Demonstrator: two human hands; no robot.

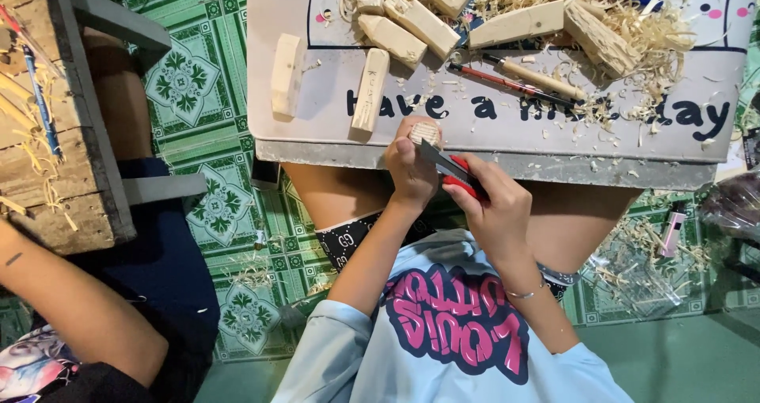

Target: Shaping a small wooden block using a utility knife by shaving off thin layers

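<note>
Right, close in first: the left hand (410,172) is clamped round a small pale wooden piece (424,131), its ribbed end poking up against the near edge of the grey lap table (554,165). The right hand (497,207) is closed tight on a red utility knife (450,169), blade laid against the piece just below that end. This looks like whittling mid-cut; the next stroke calls for a shallow angle, with the holding fingers well clear of the blade.

Further out, the tabletop carries a spread of rough wooden blocks (419,19), a wooden-handled tool (538,77) and a heap of curled shavings (649,23) at far right. No real box or bowl shows; it all lies loose. Off to the left, a co-worker's arm (79,308) sits beside a wooden bench (47,134).
</note>
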